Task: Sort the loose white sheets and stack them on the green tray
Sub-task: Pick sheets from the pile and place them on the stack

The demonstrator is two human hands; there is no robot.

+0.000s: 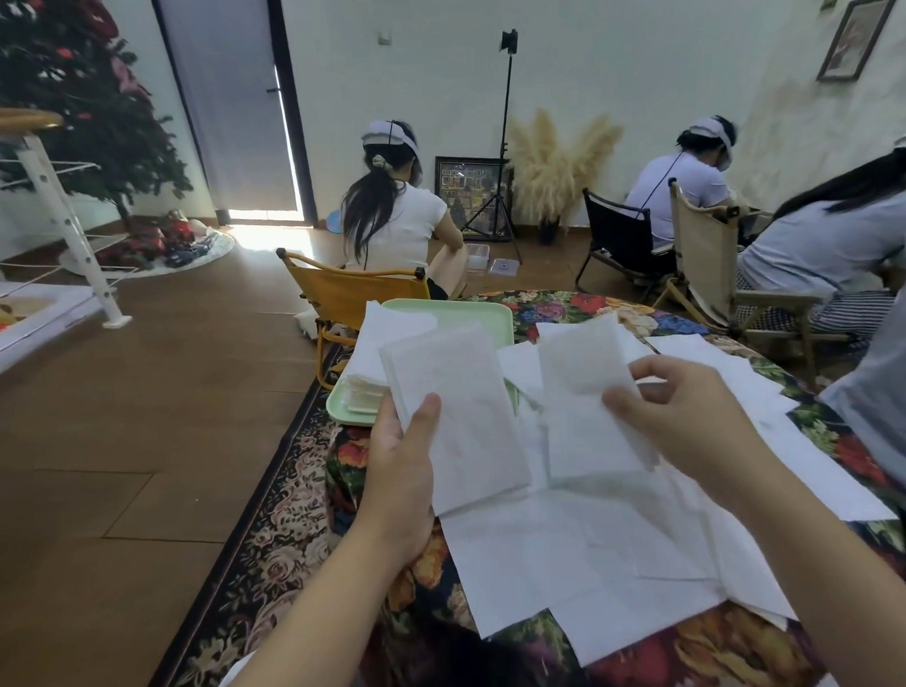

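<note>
Two white sheets are held above the table: one [456,420] is gripped by the left hand [401,463], thumb across its near edge; the other [586,405] is pinched by the right hand [684,417]. One green tray [470,312], far left, is partly hidden by them; a small pile [365,390] is carried on it. Many loose sheets [592,559] are spread over the floral tablecloth [557,306]. Three seated people are seen beyond, and one orange chair [346,293].

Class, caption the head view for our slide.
Each hand, left hand and right hand, holds white sheets above the green tray.
</note>
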